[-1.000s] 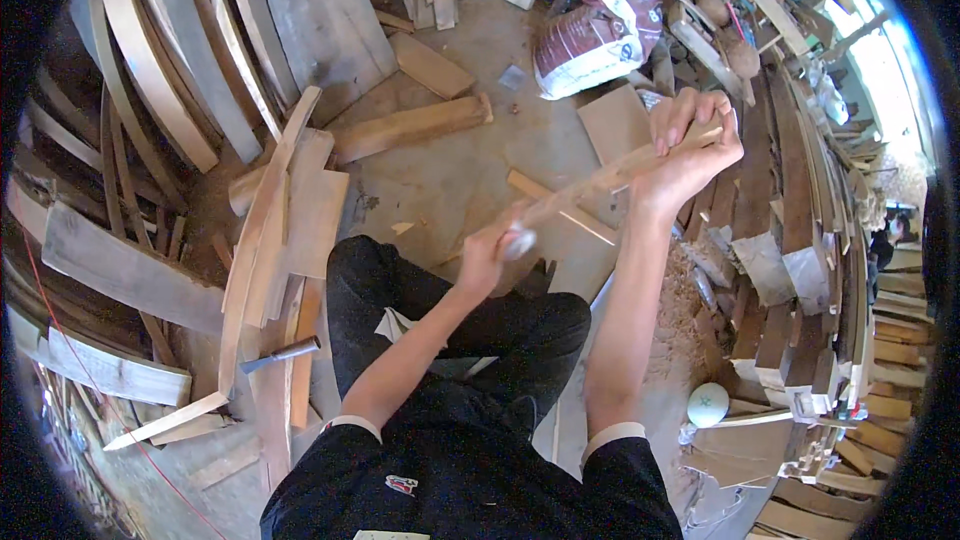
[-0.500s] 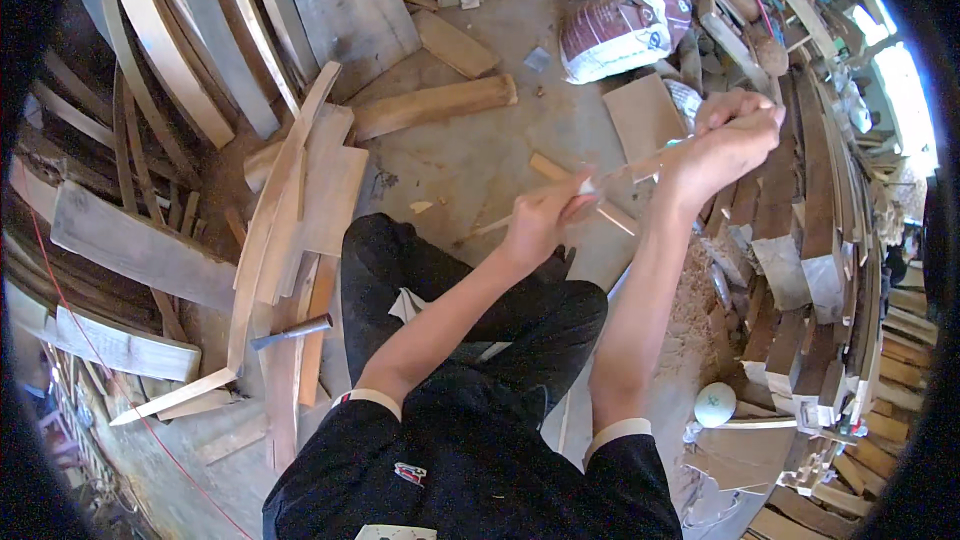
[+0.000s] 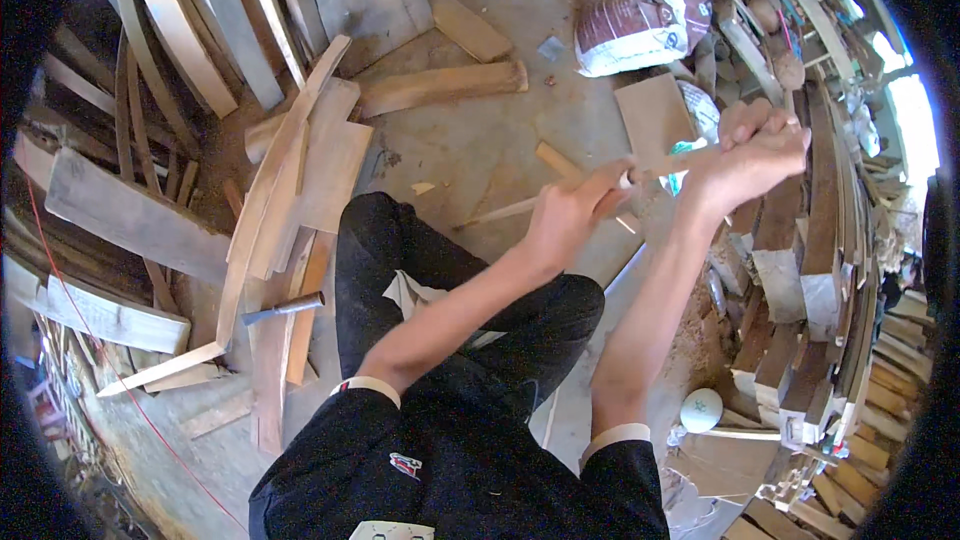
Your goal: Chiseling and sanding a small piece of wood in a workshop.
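In front of me, a pale, see-through strip (image 3: pixel 665 170) that looks like tape spans the gap between my hands. My left hand (image 3: pixel 570 220) is closed around its near end, where a small white piece shows at the fingertips. Whether that is a roll cannot be made out. Farther right and higher, my right hand (image 3: pixel 750 155) is closed with the wrist bent, its fingers gathered at the strip's other end. The strip is blurred and partly hidden behind my right wrist. A flat cardboard-brown panel (image 3: pixel 655 115) lies on the floor behind it.
Curved boards (image 3: pixel 290 160) are stacked left of my knee, with a chisel (image 3: pixel 285 308) on them. A white and brown sack (image 3: pixel 645 15) stands at the back. Timber piles (image 3: pixel 785 270) and a whitish ball (image 3: pixel 701 410) are at right. A red cord (image 3: pixel 95 335) runs down the left.
Both hands have shifted slightly right in the picture, and my left hand has turned a little. The strip stays stretched between them. The whole view has also shifted slightly.
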Action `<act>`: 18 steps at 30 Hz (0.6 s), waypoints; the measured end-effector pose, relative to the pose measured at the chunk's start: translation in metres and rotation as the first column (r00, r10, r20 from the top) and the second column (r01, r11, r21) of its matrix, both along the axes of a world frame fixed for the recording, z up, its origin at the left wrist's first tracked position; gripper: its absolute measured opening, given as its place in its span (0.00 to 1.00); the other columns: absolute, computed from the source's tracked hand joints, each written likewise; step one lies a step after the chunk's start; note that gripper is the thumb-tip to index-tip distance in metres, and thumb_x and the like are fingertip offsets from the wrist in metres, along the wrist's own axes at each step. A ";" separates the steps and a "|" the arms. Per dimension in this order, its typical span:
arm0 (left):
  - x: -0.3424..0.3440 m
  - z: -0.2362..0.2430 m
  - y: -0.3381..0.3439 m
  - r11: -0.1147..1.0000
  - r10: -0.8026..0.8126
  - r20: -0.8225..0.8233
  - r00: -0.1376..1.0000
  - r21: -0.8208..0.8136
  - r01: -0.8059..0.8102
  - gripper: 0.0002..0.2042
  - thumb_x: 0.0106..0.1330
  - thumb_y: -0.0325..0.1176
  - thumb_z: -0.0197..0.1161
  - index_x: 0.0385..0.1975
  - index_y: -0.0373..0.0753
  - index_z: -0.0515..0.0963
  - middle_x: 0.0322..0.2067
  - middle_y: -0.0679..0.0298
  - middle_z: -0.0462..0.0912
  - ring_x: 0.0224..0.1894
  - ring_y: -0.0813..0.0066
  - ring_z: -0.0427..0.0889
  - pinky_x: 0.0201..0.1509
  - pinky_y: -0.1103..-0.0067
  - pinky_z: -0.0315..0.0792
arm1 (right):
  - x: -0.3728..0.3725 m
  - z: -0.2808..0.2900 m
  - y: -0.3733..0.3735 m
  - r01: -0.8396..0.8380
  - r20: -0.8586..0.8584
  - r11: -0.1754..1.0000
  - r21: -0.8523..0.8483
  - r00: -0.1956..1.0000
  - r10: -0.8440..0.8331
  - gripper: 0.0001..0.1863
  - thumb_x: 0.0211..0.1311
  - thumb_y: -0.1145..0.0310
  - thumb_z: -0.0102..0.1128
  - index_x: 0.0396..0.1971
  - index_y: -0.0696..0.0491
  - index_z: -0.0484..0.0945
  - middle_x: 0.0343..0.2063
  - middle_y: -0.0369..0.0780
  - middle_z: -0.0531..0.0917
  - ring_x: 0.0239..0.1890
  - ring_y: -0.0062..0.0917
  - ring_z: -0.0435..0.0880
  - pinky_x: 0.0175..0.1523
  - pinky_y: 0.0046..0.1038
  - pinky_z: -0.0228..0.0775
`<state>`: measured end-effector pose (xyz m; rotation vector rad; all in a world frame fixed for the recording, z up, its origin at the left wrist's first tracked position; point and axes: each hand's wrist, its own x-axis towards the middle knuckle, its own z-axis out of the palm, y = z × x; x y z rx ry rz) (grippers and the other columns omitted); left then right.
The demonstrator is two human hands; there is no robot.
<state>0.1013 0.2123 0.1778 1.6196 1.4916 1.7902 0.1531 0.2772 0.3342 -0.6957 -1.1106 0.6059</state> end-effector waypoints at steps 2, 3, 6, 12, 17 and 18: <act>0.007 -0.012 -0.011 0.982 0.048 0.121 0.991 0.173 -0.068 0.16 0.60 0.30 0.63 0.49 0.40 0.77 0.30 0.55 0.82 0.29 0.60 0.82 0.31 0.73 0.76 | -0.007 0.002 -0.009 -0.005 -0.017 1.000 0.021 1.000 0.006 0.20 0.68 0.52 0.30 0.18 0.47 0.55 0.11 0.31 0.57 0.12 0.15 0.52 0.17 0.22 0.40; 0.007 -0.025 -0.012 0.992 0.024 0.114 0.993 0.122 -0.038 0.17 0.61 0.30 0.63 0.51 0.40 0.76 0.33 0.55 0.83 0.31 0.60 0.83 0.33 0.73 0.76 | -0.006 0.001 -0.012 -0.011 -0.040 0.999 0.050 0.999 0.013 0.21 0.68 0.51 0.30 0.18 0.46 0.55 0.11 0.31 0.57 0.12 0.15 0.52 0.18 0.22 0.40; -0.011 -0.091 -0.014 0.999 -0.041 0.042 0.998 0.024 0.040 0.18 0.64 0.30 0.58 0.55 0.40 0.73 0.40 0.54 0.82 0.40 0.59 0.83 0.42 0.71 0.76 | 0.008 -0.001 -0.004 -0.075 -0.049 0.997 0.029 0.996 0.077 0.23 0.69 0.47 0.28 0.20 0.47 0.57 0.11 0.31 0.57 0.12 0.16 0.51 0.19 0.22 0.40; -0.061 -0.166 -0.049 0.965 -0.090 0.131 0.987 -0.234 0.119 0.16 0.65 0.30 0.57 0.52 0.37 0.74 0.42 0.52 0.81 0.43 0.56 0.82 0.45 0.72 0.74 | 0.022 -0.012 0.003 -0.186 -0.124 0.980 0.075 0.973 0.194 0.19 0.69 0.54 0.44 0.20 0.46 0.59 0.13 0.29 0.57 0.13 0.14 0.51 0.19 0.21 0.41; -0.128 -0.136 -0.073 0.935 0.315 0.029 0.949 -0.181 -0.304 0.11 0.63 0.31 0.59 0.42 0.33 0.77 0.32 0.51 0.79 0.35 0.54 0.79 0.39 0.70 0.72 | 0.042 -0.010 0.002 -0.221 -0.025 0.975 -0.017 0.975 0.220 0.13 0.64 0.59 0.45 0.21 0.47 0.61 0.16 0.33 0.65 0.21 0.21 0.63 0.30 0.26 0.57; -0.150 -0.138 -0.081 0.884 0.403 -0.051 0.914 -0.237 -0.404 0.11 0.64 0.32 0.59 0.42 0.33 0.77 0.33 0.51 0.80 0.35 0.54 0.80 0.39 0.70 0.72 | 0.105 -0.014 0.042 -0.800 0.081 0.600 0.004 0.599 0.797 0.12 0.63 0.58 0.45 0.22 0.48 0.64 0.18 0.35 0.69 0.24 0.24 0.68 0.34 0.29 0.63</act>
